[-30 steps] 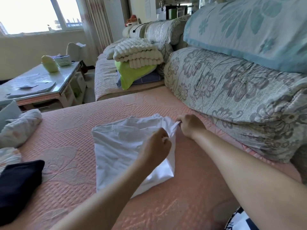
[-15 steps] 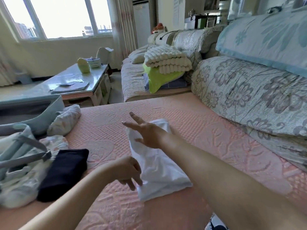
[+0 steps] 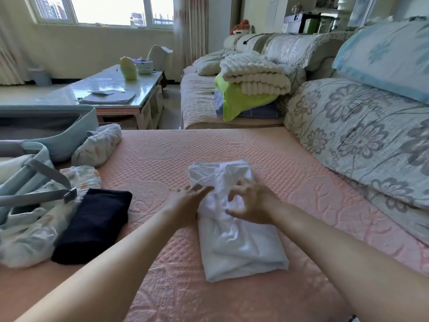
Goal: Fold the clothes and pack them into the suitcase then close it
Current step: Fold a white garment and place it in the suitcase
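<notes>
Reaching over the white garment [image 3: 239, 242]: left hand [image 3: 185, 203] flat, right hand [image 3: 253, 205] arched.

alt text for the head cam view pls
Two bare hands work on a half-folded white garment on a pink cover: left hand flat at its edge, right hand curled over its middle. A folded dark garment and an open pale-blue suitcase lie to the left.
</notes>
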A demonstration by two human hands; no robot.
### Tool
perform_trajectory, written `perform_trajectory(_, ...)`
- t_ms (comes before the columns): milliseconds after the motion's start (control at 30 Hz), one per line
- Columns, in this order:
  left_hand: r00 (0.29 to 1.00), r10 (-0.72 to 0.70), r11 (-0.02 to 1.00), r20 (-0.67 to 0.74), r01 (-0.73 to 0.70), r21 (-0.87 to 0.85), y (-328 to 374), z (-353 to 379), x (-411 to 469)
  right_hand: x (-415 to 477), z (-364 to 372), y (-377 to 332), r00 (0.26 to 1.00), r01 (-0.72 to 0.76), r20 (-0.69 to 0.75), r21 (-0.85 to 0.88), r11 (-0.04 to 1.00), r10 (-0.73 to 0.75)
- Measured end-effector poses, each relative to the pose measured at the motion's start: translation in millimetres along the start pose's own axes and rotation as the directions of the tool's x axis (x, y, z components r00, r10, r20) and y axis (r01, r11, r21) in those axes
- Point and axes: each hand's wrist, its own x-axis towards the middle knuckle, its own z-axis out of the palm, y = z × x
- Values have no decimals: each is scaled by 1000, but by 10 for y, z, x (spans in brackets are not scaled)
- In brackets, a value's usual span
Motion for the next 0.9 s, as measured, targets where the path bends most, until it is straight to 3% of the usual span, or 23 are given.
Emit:
perform_trajectory(67,998,-19,991,-62,10,-135,-46,19,17,-140,-11,-187,970,20,238,124,992,-49)
perform_trajectory(133,989,-23,974,-143,-10,-226,-88,-1,7,-234,71,-337,904,41,418,120,992,-88)
perform_trajectory(233,978,-12,955,-207,-50,-291,-157,-16,-14,-246,142,-423,907,90,403,99,991,-122)
perform_trajectory(433,951,7,982,-308,-65,-178,-298,-270,-43,-234,-57,-355,902,49,388,345,937,-190)
perform_trajectory(500,937,26,984,-349,-84,-155,-381,-315,-80,-225,-101,-367,924,40,323,451,892,-205)
perform_trajectory(567,946,3,990,-325,-48,-131,-449,-393,-142,-214,-146,-411,955,19,224,602,798,-192)
perform_trajectory(633,976,-46,996,-211,27,-91,-494,-472,-202,-218,-154,-467,952,23,214,664,747,-220)
perform_trajectory(700,994,-52,999,97,51,12,-513,-497,-259,-253,-125,-528,868,1,403,583,812,-291)
perform_trajectory(767,919,-108,994,379,103,33,-468,-454,-310,-277,-95,-552,752,-72,578,550,832,-317)
perform_trajectory(800,898,-130,990,420,140,6,-437,-453,-305,-261,-86,-544,754,-107,574,587,802,-320)
perform_trajectory(833,913,-135,987,384,156,-24,-396,-489,-282,-225,-82,-523,809,-128,508,643,755,-295)
perform_trajectory(900,977,-144,985,155,157,-72,-285,-571,-185,-98,-76,-438,965,-114,246,706,699,-91)
